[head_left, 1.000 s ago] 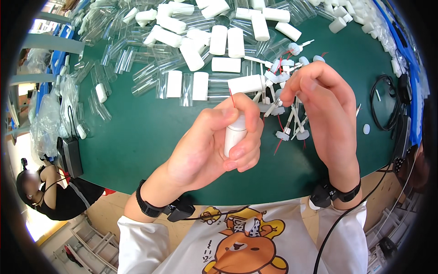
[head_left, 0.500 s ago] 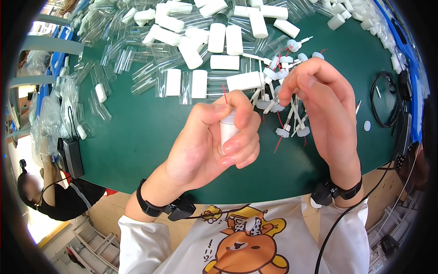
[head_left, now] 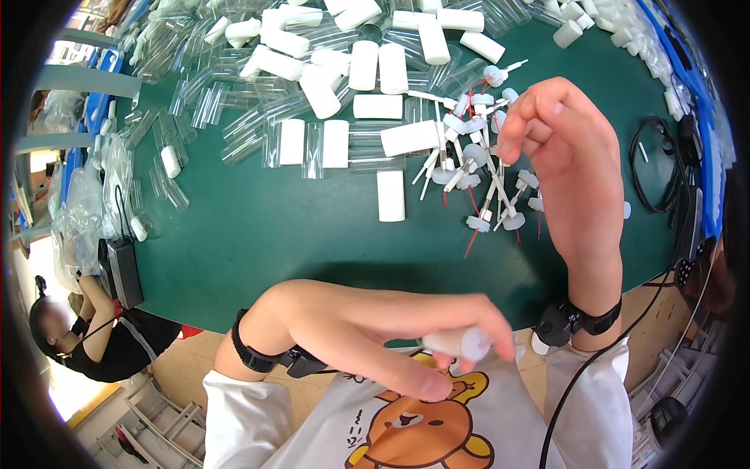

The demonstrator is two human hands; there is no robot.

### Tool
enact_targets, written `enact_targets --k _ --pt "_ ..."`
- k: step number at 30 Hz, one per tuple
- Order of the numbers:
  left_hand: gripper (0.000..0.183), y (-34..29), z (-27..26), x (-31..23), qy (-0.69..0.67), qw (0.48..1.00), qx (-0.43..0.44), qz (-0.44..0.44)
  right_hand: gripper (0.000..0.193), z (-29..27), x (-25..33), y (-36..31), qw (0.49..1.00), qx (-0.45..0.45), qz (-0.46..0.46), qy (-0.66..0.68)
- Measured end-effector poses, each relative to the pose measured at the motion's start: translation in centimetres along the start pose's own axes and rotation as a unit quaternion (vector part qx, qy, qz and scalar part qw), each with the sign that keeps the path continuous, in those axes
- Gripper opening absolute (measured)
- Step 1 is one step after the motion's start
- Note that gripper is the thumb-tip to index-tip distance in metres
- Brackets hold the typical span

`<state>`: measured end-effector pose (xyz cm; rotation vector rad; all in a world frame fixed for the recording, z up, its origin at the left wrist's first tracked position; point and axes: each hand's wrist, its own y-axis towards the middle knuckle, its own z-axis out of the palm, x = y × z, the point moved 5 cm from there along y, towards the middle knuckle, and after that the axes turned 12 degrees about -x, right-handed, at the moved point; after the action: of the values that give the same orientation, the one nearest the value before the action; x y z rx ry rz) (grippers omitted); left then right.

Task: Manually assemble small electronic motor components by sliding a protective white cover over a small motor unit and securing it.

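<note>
My left hand (head_left: 375,324) is low, near the table's front edge and my shirt, with its fingers curled round a white cylinder (head_left: 445,341) that has a pale translucent cap at its right end. The cylinder is slightly blurred. Farther up on the right, my right hand (head_left: 566,156) hangs over a pile of capped white stems (head_left: 476,148) with thin red wires. Its fingers are bent and apart, with nothing visible between them. A plain white cylinder (head_left: 391,196) lies alone left of that pile.
Clear plastic tubes (head_left: 269,117) and more white cylinders (head_left: 379,66) cover the far part of the green table (head_left: 234,250). At the right lies a coiled black cable (head_left: 644,176). Plastic bags (head_left: 82,203) hang at the left, where another person (head_left: 109,336) sits.
My left hand has swung down toward my body with the capped cylinder, uncovering the lone white cylinder on the table. My right hand has shifted slightly to the right.
</note>
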<state>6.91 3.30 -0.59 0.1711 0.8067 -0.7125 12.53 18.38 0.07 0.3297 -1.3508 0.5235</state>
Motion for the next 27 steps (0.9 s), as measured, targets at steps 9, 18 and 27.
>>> enact_targets --k 9,18,27 --pt "0.072 0.1 -1.6 -0.6 -0.086 0.978 -0.182 0.045 0.015 -1.0 -0.2 0.2 0.987 0.002 0.014 -0.158" --pt "0.085 -0.3 -2.9 -1.1 -0.168 0.957 -0.216 0.098 0.022 -0.7 -0.4 -0.7 0.891 0.016 -0.132 -0.434" --pt "0.067 -0.4 -3.6 -1.5 -0.133 0.938 -0.271 0.167 0.013 -0.3 -0.2 -0.6 0.888 0.058 -0.132 -0.437"
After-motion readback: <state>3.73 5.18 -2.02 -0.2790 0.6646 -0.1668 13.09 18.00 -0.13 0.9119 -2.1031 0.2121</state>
